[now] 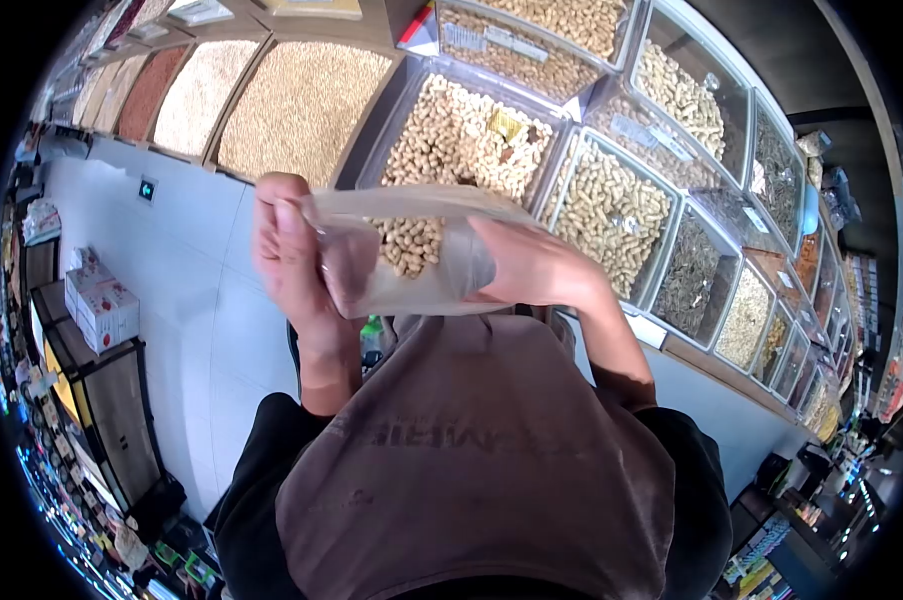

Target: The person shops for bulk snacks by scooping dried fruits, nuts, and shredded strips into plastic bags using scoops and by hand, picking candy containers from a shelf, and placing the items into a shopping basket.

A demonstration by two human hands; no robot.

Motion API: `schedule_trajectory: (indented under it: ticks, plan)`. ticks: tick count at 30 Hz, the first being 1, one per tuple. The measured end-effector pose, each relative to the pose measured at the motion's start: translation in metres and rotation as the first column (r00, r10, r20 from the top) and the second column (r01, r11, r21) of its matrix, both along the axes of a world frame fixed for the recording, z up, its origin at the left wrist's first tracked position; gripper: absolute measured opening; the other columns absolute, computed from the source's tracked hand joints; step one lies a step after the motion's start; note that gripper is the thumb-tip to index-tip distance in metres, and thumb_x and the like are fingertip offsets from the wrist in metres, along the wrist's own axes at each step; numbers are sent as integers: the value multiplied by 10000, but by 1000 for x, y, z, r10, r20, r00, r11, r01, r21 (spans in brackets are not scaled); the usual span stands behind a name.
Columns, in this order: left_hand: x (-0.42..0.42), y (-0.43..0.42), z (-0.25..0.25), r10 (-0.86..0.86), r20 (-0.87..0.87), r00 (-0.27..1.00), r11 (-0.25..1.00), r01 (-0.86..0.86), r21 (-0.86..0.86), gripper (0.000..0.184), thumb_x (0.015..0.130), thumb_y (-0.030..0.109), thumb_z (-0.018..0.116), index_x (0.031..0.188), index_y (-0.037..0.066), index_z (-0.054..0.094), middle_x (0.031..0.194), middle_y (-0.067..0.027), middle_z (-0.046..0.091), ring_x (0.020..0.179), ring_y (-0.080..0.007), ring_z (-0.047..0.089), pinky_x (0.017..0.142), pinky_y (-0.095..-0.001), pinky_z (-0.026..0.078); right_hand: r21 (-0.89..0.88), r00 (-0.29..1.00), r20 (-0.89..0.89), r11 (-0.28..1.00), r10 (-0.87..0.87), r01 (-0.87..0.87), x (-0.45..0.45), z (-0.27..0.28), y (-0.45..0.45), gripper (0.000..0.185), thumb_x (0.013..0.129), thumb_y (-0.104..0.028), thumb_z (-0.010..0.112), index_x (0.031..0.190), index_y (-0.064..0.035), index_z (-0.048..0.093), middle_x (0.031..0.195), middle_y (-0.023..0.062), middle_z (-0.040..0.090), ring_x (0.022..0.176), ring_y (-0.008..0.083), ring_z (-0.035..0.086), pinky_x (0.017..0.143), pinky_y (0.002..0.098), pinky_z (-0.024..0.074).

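A clear plastic bag (457, 285) is stretched between my two hands in front of my chest. My left hand (297, 245) is closed on the bag's left end, thumb up, and part of the hand shows through the film. At the other end my right hand (532, 265) grips the bag, its fingers blurred and partly covered by plastic. Shelled-looking tan nuts (409, 245) show through the middle of the bag; I cannot tell whether they lie inside it or behind it. Just beyond stands an open bin (377, 165) of similar nuts, with a yellowish piece (509, 124) on top.
Unshelled peanuts (612, 215) fill a bin to the right, and dark seeds (687, 280) fill another. Grain (297, 105) lies in a wide compartment at the upper left. Boxes (104, 305) stand on a dark cabinet at the left, past the pale tiled floor (187, 300).
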State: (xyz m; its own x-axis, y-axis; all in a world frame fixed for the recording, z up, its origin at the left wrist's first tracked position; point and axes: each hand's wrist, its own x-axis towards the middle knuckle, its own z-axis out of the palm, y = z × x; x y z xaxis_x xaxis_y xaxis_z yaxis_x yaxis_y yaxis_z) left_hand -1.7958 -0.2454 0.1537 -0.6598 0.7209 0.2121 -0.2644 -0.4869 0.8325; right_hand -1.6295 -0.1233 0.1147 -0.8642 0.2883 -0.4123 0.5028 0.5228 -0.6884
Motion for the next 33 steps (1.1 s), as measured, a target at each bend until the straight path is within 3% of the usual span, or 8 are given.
schedule_trajectory:
  ticks: [5,6,13,16,17,19,23,33]
  plan:
    - [57,-35,16,431,99,897,902,-427,-65,243,1059,289,396,1094,64,482,456,118,305,366,28,294,412,-134,245,-321,691,-701,943,-176,-86,107,-1,6,852,620,-177,847,1358,19,471,1391,217,499,1325,323,452,1123,445,342]
    - [48,-61,-3,-24,7,1000,966,21,257,248,1057,281,403,1169,78,491,548,87,427,455,4,404,453,-156,325,-366,565,-791,921,-235,-129,128,0,11,902,577,-133,877,1375,-10,474,1423,196,482,1354,308,425,1139,452,323]
    - [175,-119,1,523,15,852,826,-502,-257,272,1022,313,459,1141,71,502,689,53,485,514,-45,445,448,-205,344,18,901,-395,982,180,-188,161,-57,-74,1051,711,-355,840,1502,-11,238,1478,227,377,1383,318,376,1130,378,330]
    - [230,-137,6,298,66,952,937,-279,-210,164,1033,216,444,1028,55,473,584,60,439,422,-18,326,402,-205,239,-991,896,129,-70,-424,110,144,-42,-135,817,776,-365,780,1421,-35,401,1344,192,509,1273,278,493,1023,361,425]
    - [245,-144,7,253,95,963,960,-237,-151,132,1034,170,447,1014,41,464,574,59,438,419,-11,308,410,-200,225,-811,921,-369,527,-123,-255,127,-55,-137,662,804,-339,749,1338,-54,482,1265,163,555,1201,260,535,964,364,444]
    - [258,-164,4,172,139,975,984,-175,14,100,1040,119,438,996,30,445,544,57,436,415,1,296,412,-197,201,-216,702,-578,751,416,-623,123,-51,-164,511,831,-313,718,1255,-73,563,1187,134,600,1130,241,577,905,367,464]
    - [265,-209,10,433,90,897,898,-421,-131,113,1039,128,451,975,36,440,543,62,416,418,15,283,403,-190,180,-742,985,-159,649,73,-168,143,-21,-201,384,848,-238,686,1184,-71,603,1131,113,627,1016,258,619,867,385,471]
    - [300,-354,-2,686,67,724,711,-649,-272,107,1028,129,483,981,34,471,547,58,445,435,6,328,415,-188,219,-524,835,-295,652,465,-548,171,-130,-280,317,938,-112,575,1237,-7,583,1306,100,570,1206,185,522,1020,326,412]
